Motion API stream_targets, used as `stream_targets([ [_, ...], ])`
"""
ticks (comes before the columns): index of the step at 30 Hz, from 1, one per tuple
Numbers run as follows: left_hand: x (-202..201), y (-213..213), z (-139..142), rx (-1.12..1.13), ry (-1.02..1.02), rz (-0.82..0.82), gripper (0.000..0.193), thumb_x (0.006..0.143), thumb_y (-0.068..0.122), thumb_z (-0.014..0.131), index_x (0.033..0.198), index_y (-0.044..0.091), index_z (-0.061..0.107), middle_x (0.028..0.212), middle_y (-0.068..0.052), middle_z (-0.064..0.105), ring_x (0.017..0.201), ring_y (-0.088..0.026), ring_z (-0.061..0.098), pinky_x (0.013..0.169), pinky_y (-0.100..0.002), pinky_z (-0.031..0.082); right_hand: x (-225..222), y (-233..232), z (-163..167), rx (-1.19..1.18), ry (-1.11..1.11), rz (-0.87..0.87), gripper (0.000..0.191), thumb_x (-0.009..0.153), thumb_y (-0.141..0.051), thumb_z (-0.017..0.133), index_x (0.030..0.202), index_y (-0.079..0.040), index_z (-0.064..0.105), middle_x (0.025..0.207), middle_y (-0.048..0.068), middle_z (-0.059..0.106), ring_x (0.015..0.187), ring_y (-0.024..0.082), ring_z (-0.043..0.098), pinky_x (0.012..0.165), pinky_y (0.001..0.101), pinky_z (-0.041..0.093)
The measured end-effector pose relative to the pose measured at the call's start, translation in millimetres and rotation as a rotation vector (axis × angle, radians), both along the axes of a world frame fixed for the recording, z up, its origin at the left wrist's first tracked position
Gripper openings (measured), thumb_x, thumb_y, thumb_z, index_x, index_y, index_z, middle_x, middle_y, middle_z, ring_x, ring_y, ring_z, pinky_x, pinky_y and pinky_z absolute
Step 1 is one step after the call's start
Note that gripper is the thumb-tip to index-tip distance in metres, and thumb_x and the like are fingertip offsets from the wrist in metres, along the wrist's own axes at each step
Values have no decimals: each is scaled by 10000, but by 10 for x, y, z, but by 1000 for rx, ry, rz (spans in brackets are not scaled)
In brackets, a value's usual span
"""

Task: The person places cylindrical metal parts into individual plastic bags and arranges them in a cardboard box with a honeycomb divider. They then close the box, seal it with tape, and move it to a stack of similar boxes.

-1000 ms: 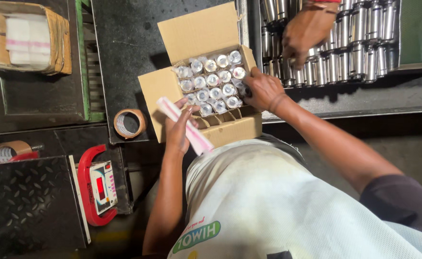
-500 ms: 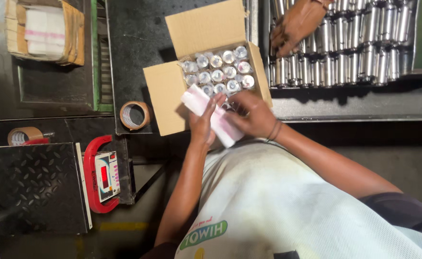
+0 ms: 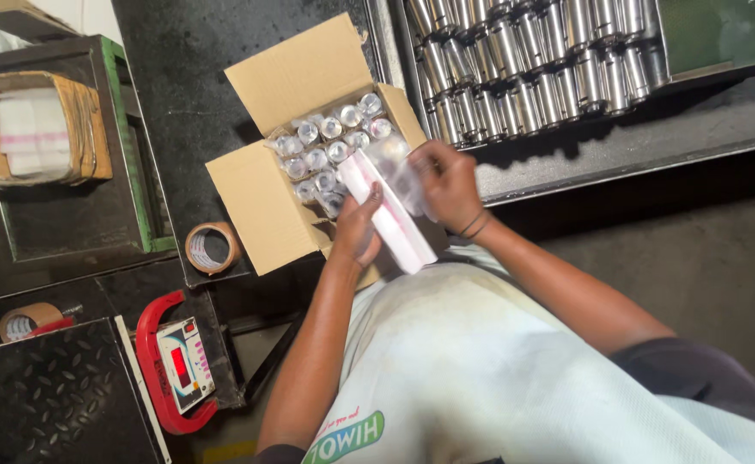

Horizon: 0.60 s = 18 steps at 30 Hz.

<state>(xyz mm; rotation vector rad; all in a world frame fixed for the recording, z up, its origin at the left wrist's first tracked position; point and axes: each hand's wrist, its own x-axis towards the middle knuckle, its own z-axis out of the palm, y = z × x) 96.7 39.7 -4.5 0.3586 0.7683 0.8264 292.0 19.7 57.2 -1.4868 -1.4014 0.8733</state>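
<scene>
**Pink-white stack held over the open carton**

Dark workbench (image 3: pixel 180 103) across the upper frame, with a metal tray (image 3: pixel 687 51) of upright steel cylinders (image 3: pixel 523 69) along its far right edge. Open cardboard carton (image 3: pixel 266 206) at the bench's near edge, flaps spread, packed with rows of plastic-wrapped cylinders (image 3: pixel 326 146). Another brown box (image 3: pixel 77 129) with white sheets at the far left. Red-framed weighing scale (image 3: pixel 176 361) below the bench's near left corner, beside a chequered plate (image 3: pixel 51 404). Roll of brown tape (image 3: pixel 210 247) on the near edge, just left of the carton; a second roll (image 3: pixel 25 320) lower left.

Flat stack of pink-white sheets (image 3: pixel 390 219) lying slantwise over the carton's near right corner, above the wrapped cylinders. Probably light, thin and somewhat floppy; loose sheets likely to fan or slide, so best pinched across the full thickness at the long edges, not by one corner. Clear film (image 3: pixel 395 163) at the upper end looks slippery and crinkly.

Left hand (image 3: pixel 359 228) palm-down under and against the stack's lower half, thumb over its top face, closed on it; forearm rising straight from the lap. Right hand (image 3: pixel 446 185) curled over the upper end, fingers bent tight on film and sheets, wrist cocked inward, elbow out to the right.
</scene>
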Motion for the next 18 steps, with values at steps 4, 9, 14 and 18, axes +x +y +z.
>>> stream_targets([
  [4,-140,138,99,155,330,-135,397,1019,204,740,1163,-138,599,880,-170,656,567,-150,508,460,-288,422,176,-11,-31,-220,-260,130,223,946,-232,776,984,-19,724,912,104,704,810,202,661,704,345,515],
  [9,26,81,414,617,836,-179,127,890,185,814,932,78,760,743,-56,739,571,-63,635,498,-257,467,171,-148,156,-90,375,421,402,993,-215,734,1322,-30,595,1181,8,707,1062,135,695,925,285,579],
  [14,-188,79,812,934,1257,-78,134,808,163,764,842,34,773,633,-119,703,502,-164,657,483,-368,530,408,110,152,-348,-331,10,678,820,-225,837,1411,-51,554,967,189,671,797,310,695,735,435,569],
  [18,-341,85,987,835,1190,-112,298,877,228,758,750,-31,686,580,-154,632,492,-209,611,529,-389,488,1050,721,-191,-539,-612,-326,776,899,-356,824,1455,34,447,958,309,717,848,343,722,746,450,583],
])
